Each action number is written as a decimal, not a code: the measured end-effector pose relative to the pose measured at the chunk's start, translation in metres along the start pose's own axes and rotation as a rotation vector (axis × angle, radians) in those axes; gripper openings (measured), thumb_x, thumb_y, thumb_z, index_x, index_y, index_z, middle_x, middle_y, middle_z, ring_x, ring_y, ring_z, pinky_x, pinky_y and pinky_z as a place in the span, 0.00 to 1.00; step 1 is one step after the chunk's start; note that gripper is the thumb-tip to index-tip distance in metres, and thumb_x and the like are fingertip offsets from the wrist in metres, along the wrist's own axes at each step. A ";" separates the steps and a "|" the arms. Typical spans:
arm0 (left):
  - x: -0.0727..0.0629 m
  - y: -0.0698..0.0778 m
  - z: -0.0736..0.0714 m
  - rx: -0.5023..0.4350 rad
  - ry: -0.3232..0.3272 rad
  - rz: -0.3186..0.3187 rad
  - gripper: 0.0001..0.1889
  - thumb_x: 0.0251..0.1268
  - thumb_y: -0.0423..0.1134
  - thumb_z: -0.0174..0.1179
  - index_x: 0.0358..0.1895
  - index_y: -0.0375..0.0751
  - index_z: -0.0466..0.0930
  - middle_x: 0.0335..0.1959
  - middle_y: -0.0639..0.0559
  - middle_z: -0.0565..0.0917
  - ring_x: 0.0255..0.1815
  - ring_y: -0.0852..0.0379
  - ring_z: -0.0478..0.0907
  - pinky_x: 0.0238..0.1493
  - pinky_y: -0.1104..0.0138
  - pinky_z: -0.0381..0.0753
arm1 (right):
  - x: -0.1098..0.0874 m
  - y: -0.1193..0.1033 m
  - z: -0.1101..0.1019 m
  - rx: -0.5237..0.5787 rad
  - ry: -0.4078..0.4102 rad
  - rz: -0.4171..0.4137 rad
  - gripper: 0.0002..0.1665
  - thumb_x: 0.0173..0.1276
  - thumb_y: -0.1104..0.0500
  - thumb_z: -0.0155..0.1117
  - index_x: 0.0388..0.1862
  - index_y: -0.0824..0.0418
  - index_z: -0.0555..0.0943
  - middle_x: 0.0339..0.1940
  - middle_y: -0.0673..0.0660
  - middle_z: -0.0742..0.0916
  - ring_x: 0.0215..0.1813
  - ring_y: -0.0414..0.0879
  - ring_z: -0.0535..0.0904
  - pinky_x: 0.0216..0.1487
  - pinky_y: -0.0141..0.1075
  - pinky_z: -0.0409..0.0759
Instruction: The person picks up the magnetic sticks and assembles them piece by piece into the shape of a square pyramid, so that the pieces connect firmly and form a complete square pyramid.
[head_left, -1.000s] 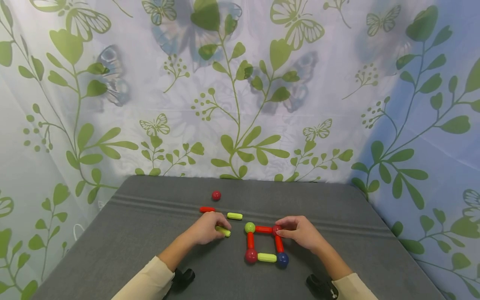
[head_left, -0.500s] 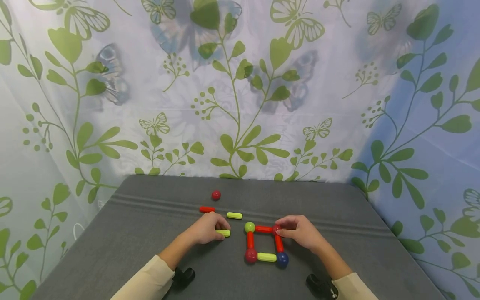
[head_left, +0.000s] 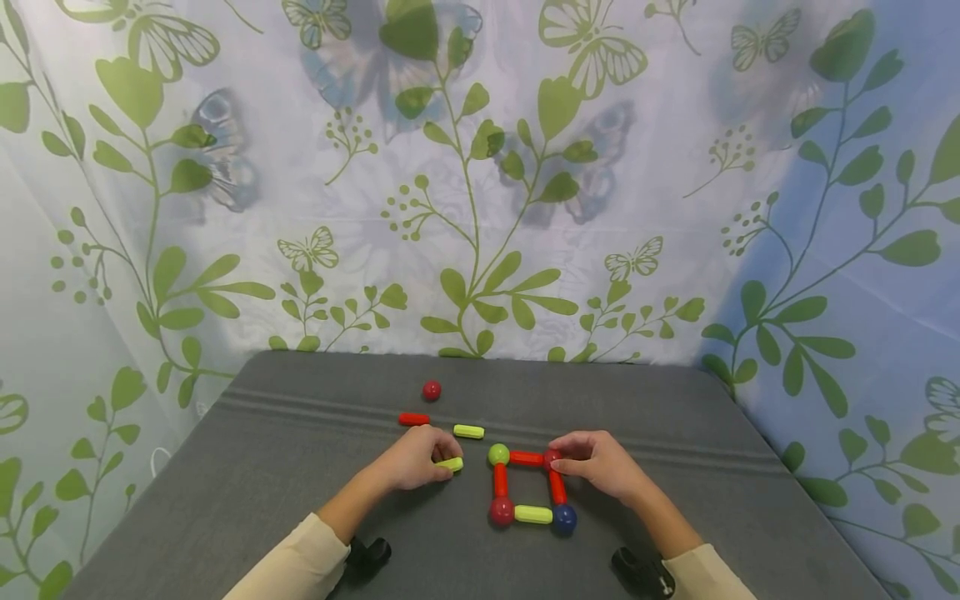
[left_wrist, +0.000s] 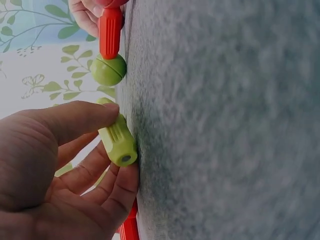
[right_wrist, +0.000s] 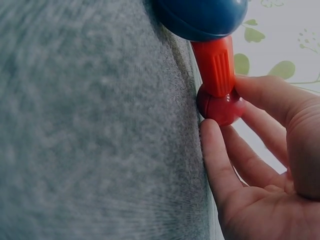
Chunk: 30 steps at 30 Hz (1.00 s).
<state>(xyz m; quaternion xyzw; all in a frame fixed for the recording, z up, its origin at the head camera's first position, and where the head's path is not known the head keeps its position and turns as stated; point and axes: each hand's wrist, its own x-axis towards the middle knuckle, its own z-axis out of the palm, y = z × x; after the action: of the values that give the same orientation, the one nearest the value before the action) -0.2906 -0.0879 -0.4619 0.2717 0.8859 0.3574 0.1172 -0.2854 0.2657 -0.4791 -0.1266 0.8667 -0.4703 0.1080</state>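
My left hand (head_left: 415, 457) pinches a yellow-green magnetic rod (left_wrist: 118, 137) between thumb and fingers, close over the table, left of a square frame. That square has red rods (head_left: 527, 458) on three sides and a yellow-green rod (head_left: 533, 514) on the near side. Its corners are a green ball (head_left: 498, 454), a red ball (head_left: 502, 511) at near left, a blue ball (head_left: 564, 518) and another red ball (right_wrist: 221, 106) at far right. My right hand (head_left: 596, 463) holds that far-right red ball with thumb and fingers; in the right wrist view a red rod joins it to the blue ball.
On the grey table (head_left: 300, 467) behind my left hand lie a loose red rod (head_left: 414, 419), a second yellow-green rod (head_left: 468, 432) and a loose red ball (head_left: 431, 390). A leaf-patterned curtain (head_left: 480, 208) hangs beyond the table's far edge.
The yellow-green rod in my left hand has turned slightly, its free end tipping up. My right hand stays on the red ball and the square keeps its place.
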 end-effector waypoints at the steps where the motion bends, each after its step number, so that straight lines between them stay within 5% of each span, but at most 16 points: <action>1: 0.000 0.000 0.001 -0.009 0.008 0.002 0.10 0.59 0.29 0.73 0.43 0.44 0.87 0.35 0.56 0.85 0.37 0.59 0.80 0.42 0.63 0.81 | 0.000 0.000 0.000 0.000 0.001 0.000 0.21 0.64 0.51 0.76 0.54 0.56 0.88 0.48 0.53 0.90 0.48 0.48 0.83 0.46 0.37 0.82; 13: -0.005 0.014 0.016 -0.175 0.065 0.099 0.12 0.63 0.36 0.72 0.49 0.47 0.87 0.38 0.57 0.85 0.38 0.62 0.81 0.42 0.70 0.81 | 0.001 0.002 -0.001 0.005 -0.004 0.002 0.21 0.64 0.51 0.76 0.54 0.56 0.87 0.48 0.53 0.90 0.48 0.48 0.83 0.47 0.37 0.82; 30: -0.006 0.044 0.037 -0.481 0.059 0.136 0.12 0.61 0.34 0.73 0.48 0.43 0.85 0.41 0.49 0.88 0.41 0.62 0.85 0.45 0.71 0.85 | -0.001 -0.004 -0.002 0.011 -0.004 -0.013 0.21 0.65 0.52 0.75 0.54 0.59 0.87 0.48 0.55 0.91 0.48 0.47 0.83 0.47 0.36 0.81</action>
<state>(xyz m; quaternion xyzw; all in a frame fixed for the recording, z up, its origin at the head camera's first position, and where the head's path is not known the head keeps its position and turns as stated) -0.2530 -0.0438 -0.4575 0.2843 0.7581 0.5727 0.1283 -0.2849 0.2653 -0.4749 -0.1326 0.8631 -0.4754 0.1075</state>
